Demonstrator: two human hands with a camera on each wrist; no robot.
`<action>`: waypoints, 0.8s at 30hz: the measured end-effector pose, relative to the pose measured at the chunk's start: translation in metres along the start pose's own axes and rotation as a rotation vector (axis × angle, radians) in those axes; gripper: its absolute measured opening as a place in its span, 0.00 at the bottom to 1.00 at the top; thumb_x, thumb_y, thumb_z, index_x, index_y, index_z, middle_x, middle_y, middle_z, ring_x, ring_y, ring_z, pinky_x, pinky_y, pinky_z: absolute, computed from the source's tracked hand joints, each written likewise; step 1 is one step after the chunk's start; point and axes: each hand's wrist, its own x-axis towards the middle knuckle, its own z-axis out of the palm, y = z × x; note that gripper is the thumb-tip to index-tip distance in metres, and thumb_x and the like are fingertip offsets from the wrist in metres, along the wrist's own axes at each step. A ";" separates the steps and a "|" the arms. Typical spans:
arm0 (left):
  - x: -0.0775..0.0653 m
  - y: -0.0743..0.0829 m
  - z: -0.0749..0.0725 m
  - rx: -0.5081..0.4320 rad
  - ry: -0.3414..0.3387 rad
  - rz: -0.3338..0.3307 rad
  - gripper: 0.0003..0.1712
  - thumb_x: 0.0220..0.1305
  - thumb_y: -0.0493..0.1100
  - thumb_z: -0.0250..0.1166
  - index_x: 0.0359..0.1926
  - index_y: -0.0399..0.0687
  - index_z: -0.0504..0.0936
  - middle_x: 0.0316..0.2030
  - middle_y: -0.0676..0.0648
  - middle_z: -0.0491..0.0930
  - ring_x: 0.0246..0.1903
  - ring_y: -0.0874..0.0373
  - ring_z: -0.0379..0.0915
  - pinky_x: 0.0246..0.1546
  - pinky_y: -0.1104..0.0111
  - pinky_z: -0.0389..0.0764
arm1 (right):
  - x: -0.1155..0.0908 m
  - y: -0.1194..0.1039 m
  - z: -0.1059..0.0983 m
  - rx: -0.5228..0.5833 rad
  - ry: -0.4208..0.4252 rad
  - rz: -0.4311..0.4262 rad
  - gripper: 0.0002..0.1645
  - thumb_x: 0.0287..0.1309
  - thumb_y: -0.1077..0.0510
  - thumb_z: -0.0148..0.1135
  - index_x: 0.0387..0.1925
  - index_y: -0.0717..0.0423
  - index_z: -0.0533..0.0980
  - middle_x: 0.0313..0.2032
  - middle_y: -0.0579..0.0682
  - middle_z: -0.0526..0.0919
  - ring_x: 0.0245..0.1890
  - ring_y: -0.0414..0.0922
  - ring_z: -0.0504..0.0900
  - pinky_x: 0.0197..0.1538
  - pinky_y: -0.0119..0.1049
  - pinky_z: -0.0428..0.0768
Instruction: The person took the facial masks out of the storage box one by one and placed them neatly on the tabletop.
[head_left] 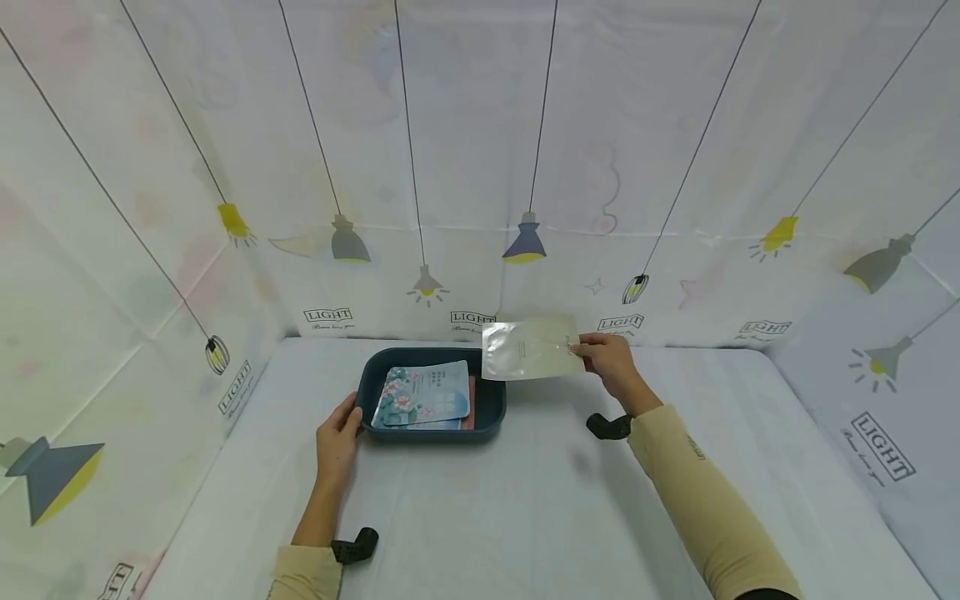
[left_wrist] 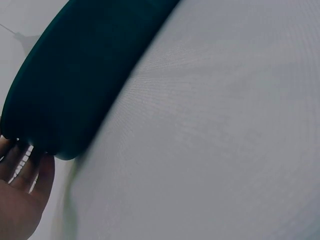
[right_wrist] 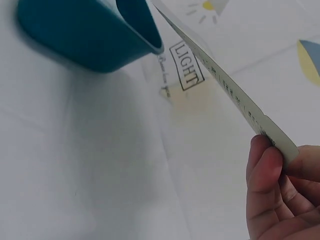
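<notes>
In the head view, a dark teal plastic basin [head_left: 431, 436] stands on the white table. Inside lie flat sheet-mask packets: a light blue one with pink flowers [head_left: 423, 393] on top, and a reddish one [head_left: 470, 404] partly covered beneath. My left hand [head_left: 337, 442] is at the basin's left end, its fairly straight fingers [left_wrist: 44, 172] touching the end wall. With thumb and fingers, my right hand [head_left: 611, 367] pinches one end of a cream, shiny sheet-mask packet [head_left: 528, 350]. This packet is raised, its far end overlapping the basin's right rim in this view.
A white cloth backdrop [head_left: 465, 125] printed with hanging lamps rises behind and beside the table [head_left: 480, 517]. Black wrist-worn devices sit at both wrists, the left one [head_left: 356, 546] low over the tabletop and the right one [head_left: 607, 427] beside the sleeve.
</notes>
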 end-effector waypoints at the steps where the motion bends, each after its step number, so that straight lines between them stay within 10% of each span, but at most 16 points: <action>1: 0.000 0.000 0.000 0.001 -0.002 0.000 0.26 0.75 0.43 0.50 0.70 0.43 0.65 0.69 0.42 0.66 0.66 0.50 0.66 0.42 0.91 0.74 | 0.001 0.003 -0.002 0.005 0.004 0.004 0.25 0.65 0.62 0.58 0.61 0.70 0.70 0.52 0.59 0.77 0.32 0.34 0.80 0.37 0.24 0.81; 24: 0.001 -0.003 -0.001 0.002 0.002 0.000 0.26 0.75 0.45 0.50 0.70 0.44 0.65 0.69 0.43 0.67 0.66 0.50 0.66 0.44 0.90 0.74 | 0.016 0.046 -0.027 0.083 0.084 0.120 0.26 0.66 0.63 0.57 0.63 0.70 0.68 0.45 0.48 0.80 0.33 0.32 0.79 0.36 0.25 0.80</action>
